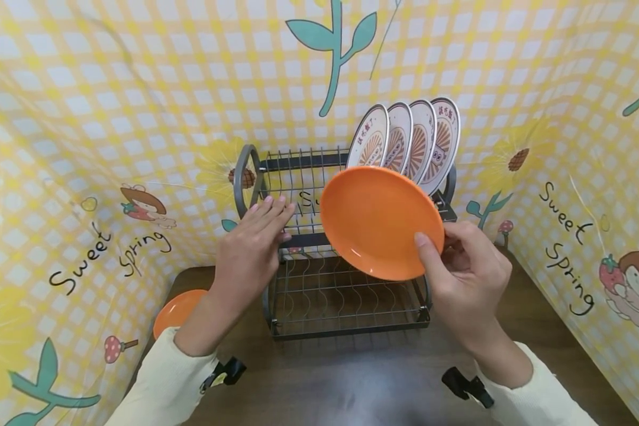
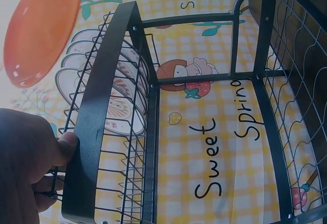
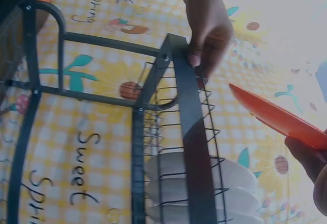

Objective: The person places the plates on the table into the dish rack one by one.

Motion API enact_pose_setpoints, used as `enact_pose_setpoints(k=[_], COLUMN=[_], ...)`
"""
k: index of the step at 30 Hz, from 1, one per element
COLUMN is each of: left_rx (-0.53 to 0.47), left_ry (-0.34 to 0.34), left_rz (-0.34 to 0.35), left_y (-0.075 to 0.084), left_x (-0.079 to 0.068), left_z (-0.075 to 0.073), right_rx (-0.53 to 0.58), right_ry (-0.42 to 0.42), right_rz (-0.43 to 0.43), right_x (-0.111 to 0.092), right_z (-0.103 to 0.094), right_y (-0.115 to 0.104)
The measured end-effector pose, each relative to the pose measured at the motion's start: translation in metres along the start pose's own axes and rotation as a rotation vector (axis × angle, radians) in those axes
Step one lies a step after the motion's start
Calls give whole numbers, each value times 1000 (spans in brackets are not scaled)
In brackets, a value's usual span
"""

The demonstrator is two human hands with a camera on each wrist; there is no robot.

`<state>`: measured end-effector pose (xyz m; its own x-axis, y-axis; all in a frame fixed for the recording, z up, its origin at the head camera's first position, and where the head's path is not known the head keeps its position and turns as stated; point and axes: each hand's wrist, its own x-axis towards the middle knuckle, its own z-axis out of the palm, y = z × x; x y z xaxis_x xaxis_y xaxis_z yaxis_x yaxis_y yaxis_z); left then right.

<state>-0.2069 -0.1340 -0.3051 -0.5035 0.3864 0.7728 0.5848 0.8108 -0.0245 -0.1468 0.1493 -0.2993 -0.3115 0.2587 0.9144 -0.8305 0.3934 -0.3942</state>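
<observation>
An orange plate (image 1: 378, 222) is tilted in front of the upper tier of the dish rack (image 1: 351, 334). My right hand (image 1: 465, 278) pinches its right rim, thumb on the face and fingers behind; the right wrist view shows the plate (image 3: 281, 114) nearly edge-on, apart from the rack. My left hand (image 1: 250, 248) holds the upper tier at its left end. In the left wrist view the thumb of the left hand (image 2: 30, 157) lies against the dark front bar (image 2: 99, 127), with fingertips among the wires. Several white patterned plates (image 1: 370, 139) stand upright in the upper tier's right part.
A second orange plate (image 1: 178, 310) lies left of the rack on the brown wooden table (image 1: 346, 384), partly hidden by my left forearm. The rack's lower tier holds no plates. Yellow checked cloth (image 1: 191, 89) surrounds the back and sides.
</observation>
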Motion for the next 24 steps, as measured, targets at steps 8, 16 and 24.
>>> enact_pose_setpoints(k=[8, 16, 24], left_rx=[8, 21, 18], left_ry=[-8, -21, -34], left_rz=[-3, -14, -20], left_y=[1, 1, 2], left_x=[1, 3, 1], left_z=[-1, -1, -1], right_rx=[-45, -136, -222], right_ry=[162, 178, 163], right_rz=[-78, -102, -162], right_x=[27, 57, 77], right_z=[23, 45, 68], right_y=[-9, -6, -4])
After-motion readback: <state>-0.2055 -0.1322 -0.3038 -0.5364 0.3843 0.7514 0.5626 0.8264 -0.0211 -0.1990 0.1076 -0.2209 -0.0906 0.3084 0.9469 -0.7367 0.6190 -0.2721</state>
